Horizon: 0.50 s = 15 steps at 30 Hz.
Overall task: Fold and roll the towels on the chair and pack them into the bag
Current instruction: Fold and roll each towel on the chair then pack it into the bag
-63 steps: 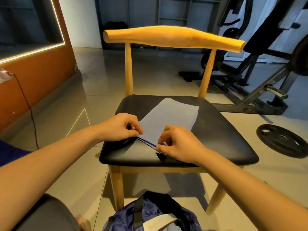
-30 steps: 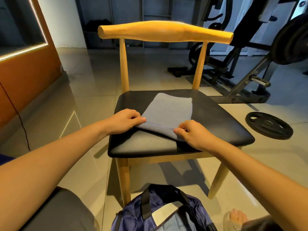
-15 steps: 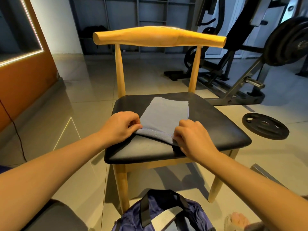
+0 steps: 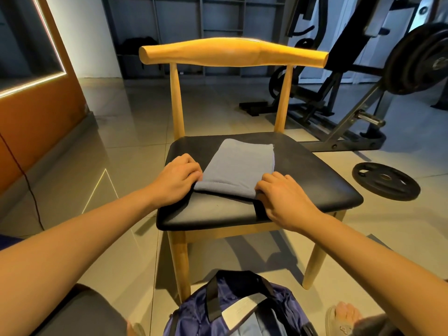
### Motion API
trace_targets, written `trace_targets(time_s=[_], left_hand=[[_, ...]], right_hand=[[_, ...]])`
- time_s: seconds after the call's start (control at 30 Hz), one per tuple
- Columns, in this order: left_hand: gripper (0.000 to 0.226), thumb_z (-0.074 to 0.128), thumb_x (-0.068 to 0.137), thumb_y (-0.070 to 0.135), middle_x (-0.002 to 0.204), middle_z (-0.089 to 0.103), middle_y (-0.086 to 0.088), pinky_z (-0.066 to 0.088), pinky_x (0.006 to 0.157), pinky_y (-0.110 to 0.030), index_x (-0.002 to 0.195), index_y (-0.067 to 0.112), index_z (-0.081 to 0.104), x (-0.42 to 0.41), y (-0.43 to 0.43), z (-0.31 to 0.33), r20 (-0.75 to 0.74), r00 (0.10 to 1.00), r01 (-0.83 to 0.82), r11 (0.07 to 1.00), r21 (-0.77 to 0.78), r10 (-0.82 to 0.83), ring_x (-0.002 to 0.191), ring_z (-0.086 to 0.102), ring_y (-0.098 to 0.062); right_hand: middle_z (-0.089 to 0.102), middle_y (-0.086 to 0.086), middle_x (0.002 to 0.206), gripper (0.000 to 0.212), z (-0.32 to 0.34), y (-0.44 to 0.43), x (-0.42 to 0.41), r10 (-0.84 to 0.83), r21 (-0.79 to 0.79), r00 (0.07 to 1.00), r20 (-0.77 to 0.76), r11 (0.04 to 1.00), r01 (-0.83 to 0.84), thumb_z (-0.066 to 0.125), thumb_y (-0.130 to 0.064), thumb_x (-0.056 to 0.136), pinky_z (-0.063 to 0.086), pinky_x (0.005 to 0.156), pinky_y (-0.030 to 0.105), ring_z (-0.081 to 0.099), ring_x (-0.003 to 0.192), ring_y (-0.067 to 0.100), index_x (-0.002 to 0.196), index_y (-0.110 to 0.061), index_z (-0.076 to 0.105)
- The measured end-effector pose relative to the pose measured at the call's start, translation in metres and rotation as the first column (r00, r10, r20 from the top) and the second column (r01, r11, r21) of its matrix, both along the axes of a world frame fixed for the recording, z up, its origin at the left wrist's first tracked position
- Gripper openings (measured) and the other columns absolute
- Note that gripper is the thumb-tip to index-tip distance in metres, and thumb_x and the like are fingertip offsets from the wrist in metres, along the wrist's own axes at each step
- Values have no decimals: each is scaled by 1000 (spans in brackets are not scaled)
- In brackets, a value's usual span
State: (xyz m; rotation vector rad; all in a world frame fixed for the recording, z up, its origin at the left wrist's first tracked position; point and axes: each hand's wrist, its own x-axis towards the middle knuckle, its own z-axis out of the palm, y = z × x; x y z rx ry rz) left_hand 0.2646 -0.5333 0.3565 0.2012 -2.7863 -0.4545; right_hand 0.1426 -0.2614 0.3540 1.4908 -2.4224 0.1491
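I see a plain grey-blue towel (image 4: 238,166), a honey-yellow wooden chair (image 4: 232,52) with a black seat (image 4: 315,180), a shiny navy-purple bag (image 4: 242,304) with a black strap (image 4: 213,301), an orange wall panel (image 4: 36,122), a black weight plate (image 4: 385,180) and beige floor tiles (image 4: 135,132).

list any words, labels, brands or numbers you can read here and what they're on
No text can be read anywhere in this view.
Pale patch on the bag: no print shows on it; too blurred to be sure.
Weight plate on the floor: any markings are too small to read.
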Motion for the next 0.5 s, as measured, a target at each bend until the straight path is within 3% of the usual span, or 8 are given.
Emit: trace_targets(time_s=[0.1,0.23,0.3,0.33,0.4,0.5], left_hand=[[27,44,106,23,98,48,6,46,91,-43,84,26,59,0,-7,0,104,994,-27,999,-43,31,94,48,-15],[19,53,99,17,94,56,7,47,82,-36,86,27,60,4,-4,10,-128,992,19,998,68,-10,91,54,-11],[4,63,94,22,98,59,9,48,79,-31,98,24,62,7,7,17,-229,968,102,995,-18,-103,91,55,-11],[14,68,92,30,102,60,10,48,80,-27,104,24,64,8,14,20,-243,956,143,985,-91,-162,93,55,-10],[31,69,90,46,111,62,11,45,85,-26,114,25,68,4,23,17,-182,951,203,947,-251,-252,99,53,-9],[32,64,92,50,108,66,10,48,84,-34,112,27,73,-4,26,9,-106,951,226,889,-399,-290,97,54,-11]], right_hand=[[56,2,99,13,10,1,-3,-40,12,986,160,999,39,48,-15,95,42,78,38,48,90,24,99,-16,60],[59,5,101,18,15,0,-4,-55,42,966,252,998,46,45,-16,99,47,84,43,52,93,26,101,-12,63],[59,5,102,19,16,-2,-6,-61,53,959,275,997,48,46,-17,100,48,85,44,52,94,26,103,-12,64],[59,5,103,19,17,-2,-7,-62,49,955,289,998,51,46,-17,100,48,85,44,52,95,26,104,-12,65],[60,3,105,20,18,0,-9,-62,45,944,323,998,50,47,-19,101,48,87,43,52,97,24,106,-13,65],[61,3,108,22,20,0,-10,-52,46,933,355,998,38,49,-23,103,49,88,43,53,100,23,109,-14,67]])
